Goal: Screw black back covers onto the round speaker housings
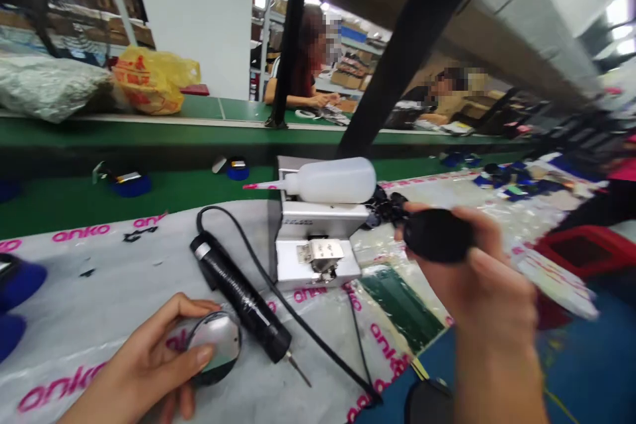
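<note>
Low at the left, my left hand (pixel 163 351) grips a round disc-shaped part (pixel 223 338) with a shiny silver face and a dark rim, thumb across its face. On the right, my right hand (pixel 481 265) is raised above the bench, its fingers around the edge of a round black disc (pixel 440 236). Between the hands lies a black electric screwdriver (pixel 241 295) with a cord, its bit pointing down and right. Behind it a silver metal device (pixel 320 225) carries a white squeeze bottle (pixel 338 180) lying on its side. Small black parts (pixel 385 205) are heaped beside the device.
White plastic sheeting (pixel 139 278) printed in pink covers the bench. Blue round parts (pixel 130 183) lie along the green surface behind. A red tray (pixel 586 248) sits at right. Dark slanted posts (pixel 385 59) stand beyond the bench, with people working farther back.
</note>
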The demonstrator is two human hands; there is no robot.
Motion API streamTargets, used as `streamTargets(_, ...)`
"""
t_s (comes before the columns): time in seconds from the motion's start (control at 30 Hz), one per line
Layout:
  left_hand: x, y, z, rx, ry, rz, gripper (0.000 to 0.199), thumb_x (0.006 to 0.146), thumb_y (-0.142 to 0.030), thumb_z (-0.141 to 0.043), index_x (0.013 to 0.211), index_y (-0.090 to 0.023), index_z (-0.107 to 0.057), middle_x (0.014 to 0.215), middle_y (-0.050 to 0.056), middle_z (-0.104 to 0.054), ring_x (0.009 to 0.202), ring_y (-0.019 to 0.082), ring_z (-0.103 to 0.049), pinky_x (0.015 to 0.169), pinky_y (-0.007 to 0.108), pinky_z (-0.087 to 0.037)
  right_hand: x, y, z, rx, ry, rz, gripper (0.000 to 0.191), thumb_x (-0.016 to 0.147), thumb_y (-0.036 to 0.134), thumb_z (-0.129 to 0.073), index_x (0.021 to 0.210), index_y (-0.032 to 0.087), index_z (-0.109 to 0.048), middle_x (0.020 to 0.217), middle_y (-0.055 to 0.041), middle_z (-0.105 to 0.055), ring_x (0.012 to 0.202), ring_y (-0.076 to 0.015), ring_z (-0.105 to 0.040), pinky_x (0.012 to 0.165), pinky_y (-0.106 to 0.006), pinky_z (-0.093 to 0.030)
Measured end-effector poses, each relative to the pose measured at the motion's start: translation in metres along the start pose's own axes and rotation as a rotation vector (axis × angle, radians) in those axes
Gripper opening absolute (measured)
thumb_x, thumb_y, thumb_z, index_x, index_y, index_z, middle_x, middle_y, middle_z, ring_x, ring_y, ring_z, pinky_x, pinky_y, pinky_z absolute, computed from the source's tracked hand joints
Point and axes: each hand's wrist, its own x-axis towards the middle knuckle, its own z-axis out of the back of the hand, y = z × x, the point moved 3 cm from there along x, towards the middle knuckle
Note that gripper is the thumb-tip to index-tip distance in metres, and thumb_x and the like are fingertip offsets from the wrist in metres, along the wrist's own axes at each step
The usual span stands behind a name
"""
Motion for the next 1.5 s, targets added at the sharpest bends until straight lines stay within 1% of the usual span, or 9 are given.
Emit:
streamTargets(0.07, -0.003, -0.006, 0.001, 0.001, -0.003, -0.001, 0.045, 0.066, -0.050, -0.085, 0.093, -0.024, -0.060, 0.100, 0.002, -0.076, 0.034, 0.009, -0.059, 0.026, 0.015, -0.038, -0.031, 0.025, -0.025, 0.272, 0.092, 0.055, 0.036, 0.099, 0.051, -0.045, 0.134, 0.047, -0.046, 0.145, -0.0074, -0.052, 0.096, -0.0265, -0.073, 0.075, -0.041, -0.063)
streamTargets(0.13, -0.006, -0.008, 0.003, 0.036, 0.026, 0.043, 0.044, 0.072, -0.045, -0.082, 0.105, -0.025, -0.061, 0.080, -0.002, -0.072, 0.036, 0.009, -0.057, 0.029, 0.013, -0.038, -0.057, 0.042, -0.057, 0.382, 0.174, 0.040, 0.038, 0.095, 0.042, -0.059, 0.131, 0.046, -0.049, 0.148, -0.0062, -0.047, 0.099, -0.0247, -0.073, 0.079, -0.037, -0.065)
streamTargets(0.27, -0.009, -0.013, 0.005, 0.112, 0.081, 0.115, 0.035, 0.076, -0.036, -0.077, 0.105, -0.023, -0.063, 0.059, -0.007, -0.059, 0.043, 0.009, -0.055, 0.033, 0.012, -0.036, -0.089, 0.060, -0.120, 0.140, 0.351, 0.129, 0.059, 0.086, 0.020, -0.072, 0.136, 0.042, -0.049, 0.138, -0.0058, -0.053, 0.119, -0.0253, -0.064, 0.096, -0.035, -0.060)
streamTargets(0.37, -0.010, -0.015, 0.003, 0.091, 0.095, 0.149, 0.029, 0.077, -0.033, -0.072, 0.102, -0.023, -0.061, 0.059, -0.008, -0.059, 0.043, 0.009, -0.054, 0.034, 0.011, -0.034, -0.100, 0.059, -0.144, 0.052, 0.339, 0.081, 0.061, 0.085, 0.019, -0.070, 0.139, 0.034, -0.048, 0.138, -0.0094, -0.056, 0.124, -0.0276, -0.061, 0.101, -0.039, -0.057)
streamTargets(0.6, -0.009, -0.013, 0.001, 0.018, 0.175, 0.165, 0.031, 0.077, -0.031, -0.067, 0.107, -0.023, -0.064, 0.067, -0.005, -0.062, 0.045, 0.010, -0.058, 0.035, 0.014, -0.039, -0.095, 0.058, -0.152, -0.010, 0.397, -0.004, 0.066, 0.089, 0.021, -0.064, 0.148, 0.035, -0.040, 0.149, -0.0067, -0.049, 0.136, -0.0293, -0.051, 0.107, -0.044, -0.051)
streamTargets(0.73, -0.010, -0.012, 0.001, 0.010, 0.196, 0.176, 0.028, 0.078, -0.031, -0.066, 0.106, -0.024, -0.064, 0.067, -0.005, -0.062, 0.046, 0.010, -0.059, 0.035, 0.013, -0.039, -0.092, 0.050, -0.150, 0.015, 0.457, 0.074, 0.070, 0.089, 0.023, -0.063, 0.152, 0.035, -0.034, 0.147, -0.0085, -0.050, 0.133, -0.0307, -0.053, 0.106, -0.051, -0.051)
streamTargets(1.03, -0.011, -0.014, 0.002, 0.040, 0.205, 0.178, 0.027, 0.083, -0.034, -0.065, 0.109, -0.026, -0.063, 0.069, -0.005, -0.062, 0.050, 0.011, -0.059, 0.038, 0.015, -0.040, -0.079, 0.059, -0.157, 0.107, 0.566, 0.183, 0.056, 0.091, 0.022, -0.067, 0.140, 0.041, -0.047, 0.150, -0.0023, -0.044, 0.128, -0.0225, -0.056, 0.104, -0.037, -0.053)
streamTargets(1.2, -0.012, -0.015, 0.002, 0.084, 0.202, 0.180, 0.026, 0.084, -0.035, -0.064, 0.108, -0.028, -0.064, 0.072, -0.005, -0.063, 0.053, 0.013, -0.060, 0.038, 0.015, -0.040, -0.082, 0.057, -0.154, 0.080, 0.550, 0.115, 0.052, 0.088, 0.018, -0.070, 0.132, 0.040, -0.052, 0.150, -0.0012, -0.041, 0.133, -0.0222, -0.050, 0.106, -0.036, -0.050)
streamTargets(1.5, -0.014, -0.017, 0.003, 0.091, 0.210, 0.182, 0.022, 0.085, -0.034, -0.064, 0.106, -0.027, -0.063, 0.069, -0.006, -0.060, 0.054, 0.012, -0.060, 0.040, 0.015, -0.039, -0.077, 0.055, -0.160, 0.167, 0.485, 0.292, 0.058, 0.082, 0.006, -0.074, 0.132, 0.027, -0.054, 0.145, -0.0109, -0.046, 0.123, -0.0233, -0.058, 0.099, -0.035, -0.053)
